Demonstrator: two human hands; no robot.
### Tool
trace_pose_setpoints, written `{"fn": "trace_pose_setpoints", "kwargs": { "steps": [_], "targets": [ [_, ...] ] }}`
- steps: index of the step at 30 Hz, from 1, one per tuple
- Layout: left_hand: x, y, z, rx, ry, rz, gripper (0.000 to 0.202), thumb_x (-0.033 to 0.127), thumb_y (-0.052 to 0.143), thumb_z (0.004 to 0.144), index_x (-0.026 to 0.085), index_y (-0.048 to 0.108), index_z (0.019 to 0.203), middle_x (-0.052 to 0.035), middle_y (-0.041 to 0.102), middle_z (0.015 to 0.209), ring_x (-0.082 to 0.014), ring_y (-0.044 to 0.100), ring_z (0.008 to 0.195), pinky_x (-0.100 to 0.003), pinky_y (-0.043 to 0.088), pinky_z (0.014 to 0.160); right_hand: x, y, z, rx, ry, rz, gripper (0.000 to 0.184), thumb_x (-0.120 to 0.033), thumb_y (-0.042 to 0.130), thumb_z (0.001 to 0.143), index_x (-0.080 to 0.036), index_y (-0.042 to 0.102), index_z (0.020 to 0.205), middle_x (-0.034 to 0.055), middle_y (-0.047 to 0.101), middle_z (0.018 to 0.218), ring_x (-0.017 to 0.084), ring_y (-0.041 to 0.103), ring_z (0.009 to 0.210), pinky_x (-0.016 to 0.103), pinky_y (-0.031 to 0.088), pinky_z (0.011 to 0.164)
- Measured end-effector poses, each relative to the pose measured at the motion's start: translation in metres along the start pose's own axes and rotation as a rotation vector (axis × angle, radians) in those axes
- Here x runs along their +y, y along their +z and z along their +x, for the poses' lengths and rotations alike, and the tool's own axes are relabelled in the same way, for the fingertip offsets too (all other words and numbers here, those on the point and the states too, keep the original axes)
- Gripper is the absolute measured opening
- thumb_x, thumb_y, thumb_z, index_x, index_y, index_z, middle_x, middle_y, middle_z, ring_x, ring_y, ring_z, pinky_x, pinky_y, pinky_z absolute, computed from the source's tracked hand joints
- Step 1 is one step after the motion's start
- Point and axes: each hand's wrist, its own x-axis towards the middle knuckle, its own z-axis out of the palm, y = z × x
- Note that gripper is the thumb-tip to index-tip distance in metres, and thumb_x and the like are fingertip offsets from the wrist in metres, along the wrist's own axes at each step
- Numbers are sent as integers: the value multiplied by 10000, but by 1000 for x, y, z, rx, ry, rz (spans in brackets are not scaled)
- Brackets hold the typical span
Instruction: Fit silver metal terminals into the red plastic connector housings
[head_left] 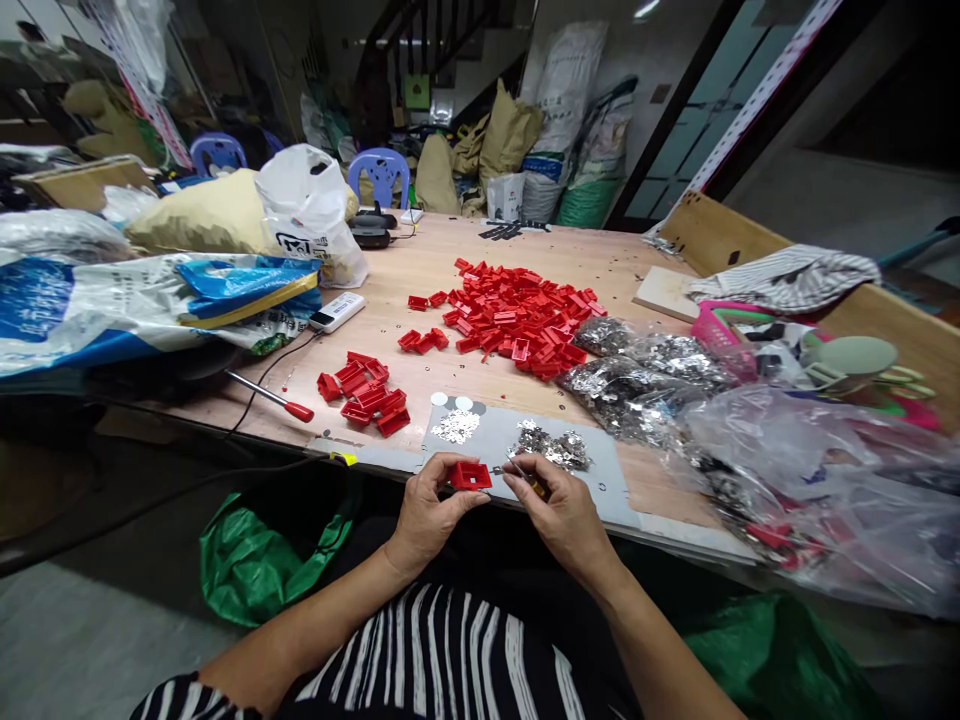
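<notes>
My left hand (427,500) pinches a small red plastic housing (471,476), its open side facing up toward me, above the table's front edge. Just to its right, my right hand (559,500) is closed on a slim tool (537,487) with a brownish-yellow handle and a thin metal tip; its exact kind is partly hidden by the fingers. A tiny metal piece (496,470) shows between the tool's tip and the housing. Beyond the hands, a grey mat (487,430) bears small white pieces (456,426) and a pile of small metal parts (551,444).
A large heap of red housings (517,315) covers the table's middle, with a smaller group (366,392) nearer left. A red-handled tool (298,411) lies at the left. Bags of metal parts (637,385) and a pink basket (720,325) stand right. Green bags (259,560) hang below.
</notes>
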Motion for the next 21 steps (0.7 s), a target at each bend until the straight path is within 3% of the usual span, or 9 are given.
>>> {"fn": "trace_pose_setpoints", "kwargs": {
  "steps": [4,7,13,18,21],
  "targets": [
    [7,2,0,-114,-279,-388,440,432,647,806,184,561,1160,-20,639,795,-139,638,688,-249,512,630,-10,6,3,-19,-63,22,137,-300,536,880,-207,635,902,37,705,866,165,647,767,252,479,688],
    [7,0,0,-176,-439,-574,509,522,543,850,161,541,1209,4,572,663,-101,575,506,-190,418,459,-12,10,5,-41,-106,-4,136,-278,515,894,-210,632,896,35,698,830,161,636,727,252,475,663],
    [7,0,-1,-225,-552,-723,542,561,570,815,155,566,1175,-13,584,681,-75,537,432,-167,356,409,-11,12,5,-75,-253,-82,175,-173,485,885,-227,623,978,49,705,923,182,647,824,295,499,747],
    [10,3,-4,-175,-602,-712,433,547,604,797,128,584,902,-9,579,623,-83,539,416,-164,347,392,-9,9,3,-103,-384,-138,214,-139,474,896,-226,607,1039,47,688,925,177,644,859,303,509,778],
    [12,4,-6,-157,-633,-696,428,548,621,783,131,565,864,-8,581,611,-86,541,411,-163,349,390,-8,7,2,-123,-439,-139,246,-120,470,901,-234,593,1080,42,682,977,167,639,903,306,513,821]
  ]
}}
